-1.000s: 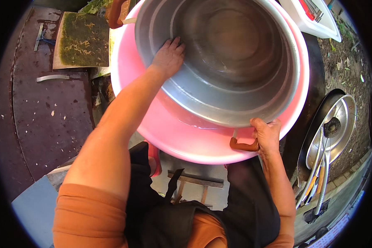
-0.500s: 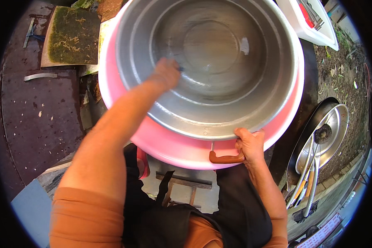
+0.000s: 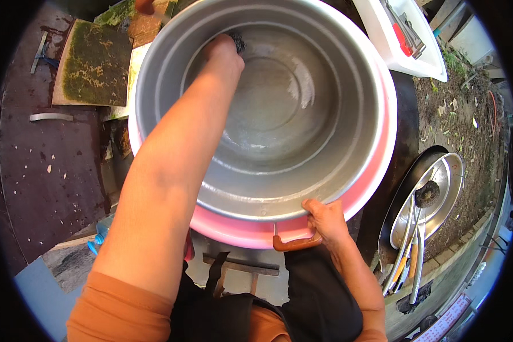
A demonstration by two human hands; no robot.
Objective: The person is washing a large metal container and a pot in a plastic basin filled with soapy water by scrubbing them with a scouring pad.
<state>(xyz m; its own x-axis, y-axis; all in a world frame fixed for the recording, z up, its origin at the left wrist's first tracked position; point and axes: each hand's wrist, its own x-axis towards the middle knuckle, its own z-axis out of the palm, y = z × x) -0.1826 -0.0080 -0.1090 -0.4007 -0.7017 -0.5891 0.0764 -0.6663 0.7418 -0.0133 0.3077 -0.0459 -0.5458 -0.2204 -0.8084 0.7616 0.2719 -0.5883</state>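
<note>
Metal pot [image 3: 273,105] rests over a pink tub [image 3: 375,168], whose near and right edges show beyond the pot's rim. Left hand [image 3: 224,50], inside the pot at its far left, is closed on a dark scrubbing pad [image 3: 237,43], fingers partly hidden. Right hand [image 3: 328,220] is clamped on the pot's rim above the tub's near edge, beside a brown handle [image 3: 295,244].

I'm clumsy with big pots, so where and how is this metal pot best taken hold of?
Probably by the brown handle, coming from the person's side and closing around its bar. It stands out from the near rim of the metal pot, leaving a gap to reach through. The right hand is at the rim there.
</note>
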